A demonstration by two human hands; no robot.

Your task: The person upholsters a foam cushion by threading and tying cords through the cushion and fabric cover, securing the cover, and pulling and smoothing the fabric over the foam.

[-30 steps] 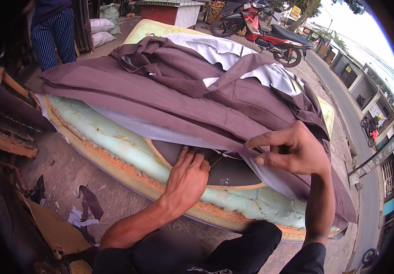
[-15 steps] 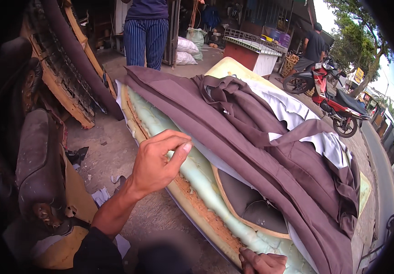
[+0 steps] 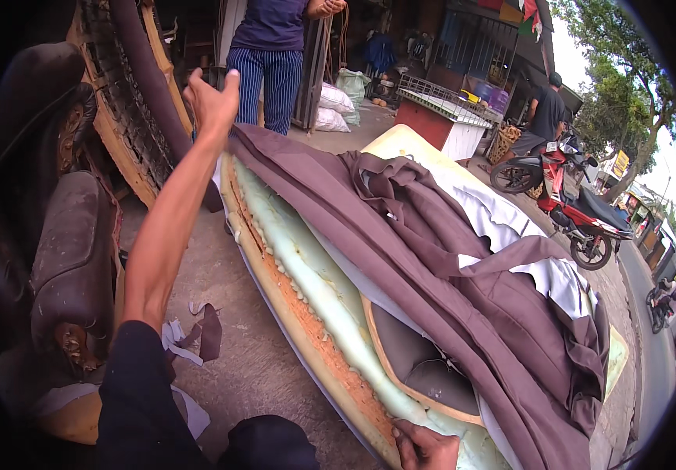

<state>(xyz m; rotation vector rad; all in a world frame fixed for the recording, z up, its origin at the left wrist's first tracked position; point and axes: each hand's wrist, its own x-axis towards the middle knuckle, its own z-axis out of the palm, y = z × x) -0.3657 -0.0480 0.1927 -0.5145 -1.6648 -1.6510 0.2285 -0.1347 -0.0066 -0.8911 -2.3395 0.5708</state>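
Note:
My left arm reaches far forward, and my left hand [image 3: 214, 106] is raised before the far end of a padded furniture panel. Its thumb and forefinger stand apart, with nothing visible between them. At the panel's near end my right hand [image 3: 426, 448] is closed in a pinch against the edge; what it pinches is hidden. The panel shows pale green foam [image 3: 307, 270], a brownish wooden strip [image 3: 307, 313] and a cream rim [image 3: 275, 309]. Brown-purple fabric [image 3: 424, 266] drapes over it, partly folded to a white underside. A dark opening [image 3: 424, 356] shows beneath.
At left stand a worn brown armrest [image 3: 72, 258] and a stripped wooden frame [image 3: 111, 110]. Fabric scraps [image 3: 197, 337] lie on the ground. A person in striped trousers [image 3: 263, 86] stands beyond the panel. Farther right are a red motorcycle [image 3: 569, 196] and another person [image 3: 548, 113].
My left hand has moved up and away from the foam toward the panel's far end, its fingers parting. The right hand stays at the near edge, and the view has shifted slightly.

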